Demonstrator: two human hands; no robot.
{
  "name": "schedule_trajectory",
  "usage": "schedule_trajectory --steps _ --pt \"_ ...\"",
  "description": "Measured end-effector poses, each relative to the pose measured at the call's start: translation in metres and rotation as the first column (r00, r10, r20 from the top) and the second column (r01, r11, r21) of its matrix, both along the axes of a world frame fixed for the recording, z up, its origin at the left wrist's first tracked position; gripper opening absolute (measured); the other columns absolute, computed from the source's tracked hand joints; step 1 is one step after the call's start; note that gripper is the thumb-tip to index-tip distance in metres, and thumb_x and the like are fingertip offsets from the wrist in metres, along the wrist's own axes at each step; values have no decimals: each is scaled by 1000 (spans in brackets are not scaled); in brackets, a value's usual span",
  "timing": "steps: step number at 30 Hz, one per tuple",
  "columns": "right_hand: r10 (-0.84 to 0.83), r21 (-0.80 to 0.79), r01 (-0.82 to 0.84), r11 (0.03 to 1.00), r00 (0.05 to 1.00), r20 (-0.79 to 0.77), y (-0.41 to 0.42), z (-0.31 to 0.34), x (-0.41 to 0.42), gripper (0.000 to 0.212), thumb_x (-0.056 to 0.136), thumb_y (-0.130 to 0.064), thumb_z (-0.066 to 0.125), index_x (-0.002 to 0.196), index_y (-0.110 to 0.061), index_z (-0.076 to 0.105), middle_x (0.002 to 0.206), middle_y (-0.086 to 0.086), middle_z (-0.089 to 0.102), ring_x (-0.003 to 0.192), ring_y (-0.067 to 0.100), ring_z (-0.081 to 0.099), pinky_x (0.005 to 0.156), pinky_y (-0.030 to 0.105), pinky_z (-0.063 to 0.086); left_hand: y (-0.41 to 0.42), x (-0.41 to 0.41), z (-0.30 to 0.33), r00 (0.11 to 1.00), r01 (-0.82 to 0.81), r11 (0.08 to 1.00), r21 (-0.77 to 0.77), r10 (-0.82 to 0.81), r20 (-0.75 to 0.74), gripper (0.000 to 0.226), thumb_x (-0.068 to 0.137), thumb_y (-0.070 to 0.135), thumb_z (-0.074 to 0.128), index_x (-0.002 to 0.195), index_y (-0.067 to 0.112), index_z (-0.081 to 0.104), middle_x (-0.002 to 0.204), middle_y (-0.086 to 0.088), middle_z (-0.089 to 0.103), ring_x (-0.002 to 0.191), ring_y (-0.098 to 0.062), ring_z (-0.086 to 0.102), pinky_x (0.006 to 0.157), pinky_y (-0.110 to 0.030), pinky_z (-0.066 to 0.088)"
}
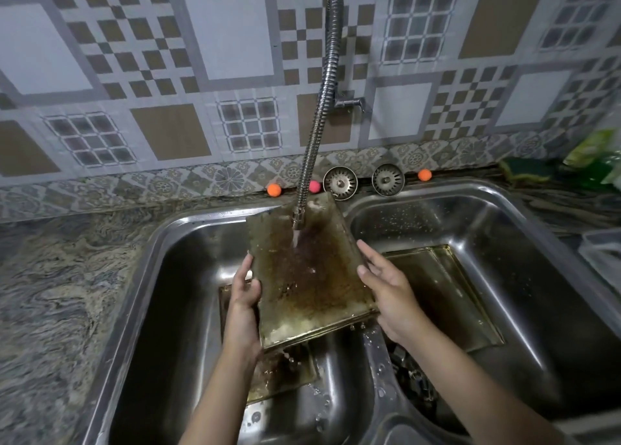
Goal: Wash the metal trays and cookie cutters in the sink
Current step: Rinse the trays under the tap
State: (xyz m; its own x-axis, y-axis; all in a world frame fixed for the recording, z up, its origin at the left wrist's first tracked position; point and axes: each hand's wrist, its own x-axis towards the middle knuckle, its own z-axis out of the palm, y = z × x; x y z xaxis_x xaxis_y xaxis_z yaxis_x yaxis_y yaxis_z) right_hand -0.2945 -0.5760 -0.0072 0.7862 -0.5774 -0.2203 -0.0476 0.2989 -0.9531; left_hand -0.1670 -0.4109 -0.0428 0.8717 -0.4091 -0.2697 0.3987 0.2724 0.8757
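Note:
A stained, brown-crusted metal tray (302, 276) is held tilted over the left basin of a double steel sink (174, 276). My left hand (245, 286) grips its left edge and my right hand (389, 290) grips its right edge. Water runs from the flexible tap (316, 115) onto the tray's upper middle. A second tray (289, 374) lies under it in the left basin. A third tray (450, 290) rests in the right basin. Small metal pieces (413, 374), possibly cookie cutters, lie in the right basin near the divider, partly hidden by my right arm.
Two sink strainers (340, 182) (388, 179) lean on the back ledge with small orange (274, 190) and pink balls (314, 186). A green sponge (524, 172) and green packet (594, 149) sit at the back right. A clear container (605, 253) stands right. Granite counter (60, 293) lies left.

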Motion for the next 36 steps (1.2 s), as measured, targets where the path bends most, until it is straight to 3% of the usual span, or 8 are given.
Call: schedule_trajectory --steps 6,10,14,19,22,26,31,36 --pt "-65 -214 68 974 998 22 -20 49 -20 50 94 2 50 135 -26 49 134 -8 56 125 5 49 102 26 43 -3 -2 -20 976 210 943 258 -218 3 50 85 27 60 133 29 48 128 -9 59 114 -31 56 96 -48 44" --pt "-162 -483 144 864 987 4 -50 75 -43 51 93 0 53 132 -33 51 139 -11 49 130 0 42 106 20 35 15 28 -74 983 138 723 676 -183 -5 41 87 29 66 123 17 53 124 -10 60 112 -30 58 101 -49 45" --pt "-253 -598 180 781 967 -39 -69 73 -60 50 91 4 54 134 -23 53 132 -14 51 93 -25 52 79 -5 38 44 66 -151 991 98 407 908 -123 -52 60 54 60 72 97 19 66 98 -10 70 87 -31 66 82 -43 56" --pt "-312 -679 12 734 894 -322 -71 11 -64 51 88 -4 58 131 -32 56 116 -4 66 80 7 64 72 26 53 57 56 -141 980 144 219 965 -169 -108 38 59 38 74 87 14 66 99 -16 67 84 -33 66 74 -40 58" --pt "-340 -735 -148 662 814 -470 -63 -34 -62 53 87 -5 56 134 -28 53 102 3 70 59 16 61 53 27 50 57 52 -129 981 103 219 970 -181 -63 29 65 17 70 91 5 64 95 -19 68 86 -37 66 75 -43 58" --pt "-302 -721 -329 611 745 -595 -61 -84 -60 56 88 -4 54 140 -26 47 138 -5 54 85 18 65 51 19 39 60 44 -115 977 7 266 964 -207 50 25 72 -1 66 96 6 64 99 -20 68 98 -38 63 77 -35 48" --pt "-168 -578 -541 611 625 -762 -69 -112 -49 54 92 -14 55 143 -23 42 157 -3 26 125 21 52 91 32 51 55 41 -103 971 -30 317 948 -217 103 26 73 0 66 97 10 65 102 -20 68 99 -38 62 77 -33 46" --pt "-153 -643 -368 671 780 -606 -62 -96 -34 49 92 -16 57 141 -17 47 153 2 34 126 19 49 99 25 39 48 36 -78 952 -78 390 918 -243 184 38 74 1 63 110 14 63 103 -11 67 99 -35 61 75 -30 43"
